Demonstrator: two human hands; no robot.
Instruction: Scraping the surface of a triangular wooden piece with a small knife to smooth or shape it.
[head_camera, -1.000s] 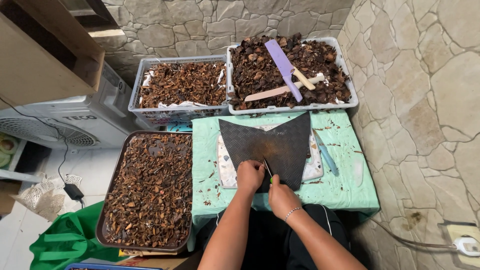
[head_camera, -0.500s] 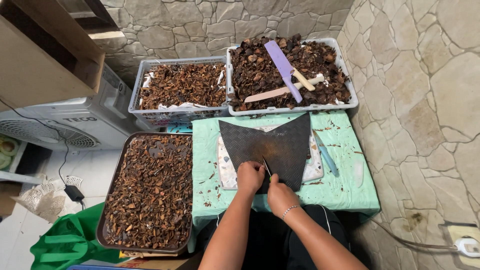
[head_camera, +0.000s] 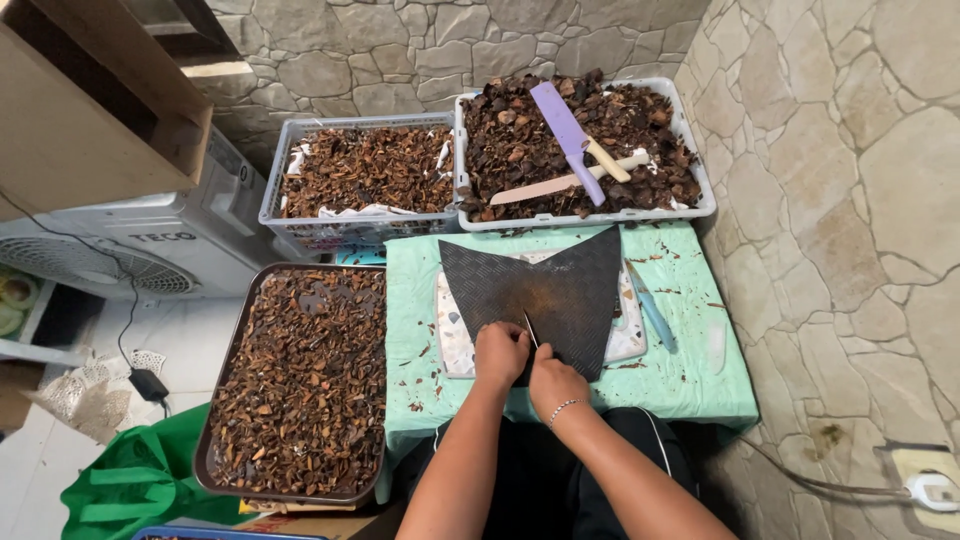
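1. Left hand (head_camera: 500, 352): curled shut, pinching a small dark piece I cannot make out, pressed on the mat (head_camera: 560, 290) to steady it
2. Right hand (head_camera: 555, 383): closed round a knife (head_camera: 529, 327), thin blade up between both hands, close for fine cutting
3. Mat: dark ribbed sheet over a pale board (head_camera: 455, 345) on the green bench (head_camera: 690, 375), giving grip
4. Tray (head_camera: 215, 440): left of bench, full of brown bits, within reach
5. Two baskets (head_camera: 275, 200) behind: more brown husks; right one (head_camera: 700, 195) holds a purple blade (head_camera: 565, 125)
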